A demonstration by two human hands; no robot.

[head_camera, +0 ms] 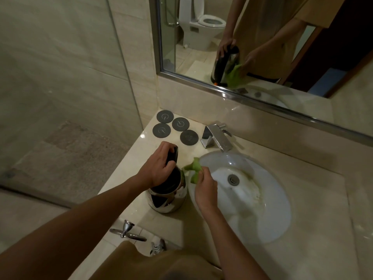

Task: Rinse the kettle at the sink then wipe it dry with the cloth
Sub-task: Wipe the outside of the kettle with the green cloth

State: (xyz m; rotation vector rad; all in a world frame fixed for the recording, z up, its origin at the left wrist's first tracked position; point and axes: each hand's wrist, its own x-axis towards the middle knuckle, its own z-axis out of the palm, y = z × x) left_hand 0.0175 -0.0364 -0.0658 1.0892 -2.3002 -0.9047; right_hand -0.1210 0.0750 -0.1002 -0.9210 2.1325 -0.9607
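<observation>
A steel kettle (168,201) with a black handle and lid stands on the marble counter, just left of the white sink (268,215). My left hand (159,164) grips the black handle at the kettle's top. My right hand (203,189) holds a green cloth (194,168) against the kettle's right side, at the sink's left rim. The mirror shows the same: one hand on the handle, the cloth on the kettle's body.
Several dark round coasters (177,128) lie at the counter's back left. A chrome tap (217,137) stands behind the sink, whose drain (233,179) is in its middle. A chrome towel ring (127,231) hangs below the counter's front edge. The mirror (262,37) covers the back wall.
</observation>
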